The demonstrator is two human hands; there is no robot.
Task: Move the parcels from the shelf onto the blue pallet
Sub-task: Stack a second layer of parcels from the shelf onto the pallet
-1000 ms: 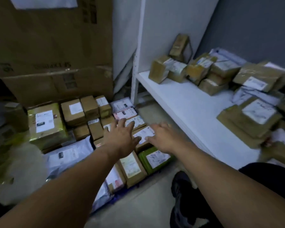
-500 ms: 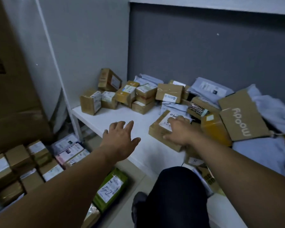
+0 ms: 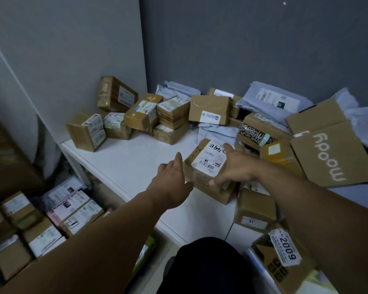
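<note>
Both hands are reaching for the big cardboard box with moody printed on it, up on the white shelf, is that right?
Not quite: it is the wrong box. The head view shows the left hand and the right hand at the smaller brown box with the white barcode label, up on the white shelf. The big moody box lies to its right, with no hand on it.

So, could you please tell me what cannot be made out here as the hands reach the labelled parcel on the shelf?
Head view:
- Blue pallet: no part shows; the floor parcels at lower left may cover it.
- Labelled parcel: right side hidden by the right hand, so its grip is unclear.
- Left hand: contact with the parcel unclear.
- 2009 box: partly behind the right forearm.
- Label print: too small.
</note>
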